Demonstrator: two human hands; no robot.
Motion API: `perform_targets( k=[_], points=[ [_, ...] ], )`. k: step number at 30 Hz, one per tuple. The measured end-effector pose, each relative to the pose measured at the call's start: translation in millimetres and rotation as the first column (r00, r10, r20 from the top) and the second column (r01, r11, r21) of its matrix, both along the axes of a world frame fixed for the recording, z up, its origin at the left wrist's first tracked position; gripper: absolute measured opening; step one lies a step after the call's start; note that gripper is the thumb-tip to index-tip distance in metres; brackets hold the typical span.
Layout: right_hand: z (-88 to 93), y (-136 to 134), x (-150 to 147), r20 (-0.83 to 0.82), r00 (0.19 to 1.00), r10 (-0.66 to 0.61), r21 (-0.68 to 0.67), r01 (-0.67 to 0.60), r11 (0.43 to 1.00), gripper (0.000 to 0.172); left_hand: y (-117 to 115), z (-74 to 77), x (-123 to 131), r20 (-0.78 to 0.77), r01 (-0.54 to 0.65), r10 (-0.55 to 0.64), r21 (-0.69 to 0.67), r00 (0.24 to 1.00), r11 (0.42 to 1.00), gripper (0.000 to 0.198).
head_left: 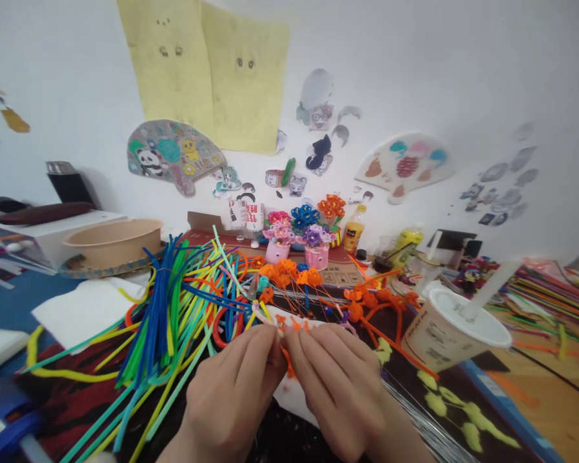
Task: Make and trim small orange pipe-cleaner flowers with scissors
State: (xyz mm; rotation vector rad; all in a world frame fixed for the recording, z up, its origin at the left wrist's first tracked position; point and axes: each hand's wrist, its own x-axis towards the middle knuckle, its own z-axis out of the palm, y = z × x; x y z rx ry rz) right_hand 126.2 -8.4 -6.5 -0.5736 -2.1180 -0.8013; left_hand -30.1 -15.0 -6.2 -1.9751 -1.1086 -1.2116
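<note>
My left hand (236, 379) and my right hand (335, 382) meet in the middle, fingertips pinched close together. Between them shows a bit of orange pipe cleaner (288, 361); most of it is hidden behind the fingers. Just beyond the fingertips lie small orange scraps on a white sheet (296, 393). Orange pipe-cleaner flowers (285, 273) on thin wire stems stand a little farther back. To the left of my left hand spreads a big bundle of blue, green and yellow pipe cleaners (161, 315).
A lidded paper cup (434, 334) with a straw stands at right, near yellow fuzzy pieces (463, 411) and silver wires (424, 418). Finished flower pots (316, 257) and a juice bottle (354, 231) stand by the wall. A beige basin (113, 244) is at left, a blue tool (7, 418) nearer.
</note>
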Motion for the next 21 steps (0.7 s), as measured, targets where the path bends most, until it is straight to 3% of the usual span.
perform_targets(
  k=[8,12,16,21],
  points=[
    [8.9,-3,-6,0.003,1.000,-0.001,0.020,0.001,1.000,0.026,-4,-6.3,-6,0.051,-0.054,0.058,-0.085,0.997,0.995,0.016],
    [9.0,0,-7,-0.010,1.000,-0.010,0.010,0.010,1.000,0.029,-2,0.3,-7,0.203,-0.030,0.058,-0.138,0.978,0.990,0.017],
    [4.6,7,-4,-0.056,0.998,-0.025,0.048,0.027,0.998,0.031,1,5.8,-9,0.404,0.173,-0.059,-0.251,0.913,0.952,0.014],
    [-6.1,12,-1,-0.093,0.996,-0.015,0.052,0.020,0.998,0.023,5,4.9,-8,0.607,0.483,-0.201,-0.345,0.769,0.805,0.007]
  ],
)
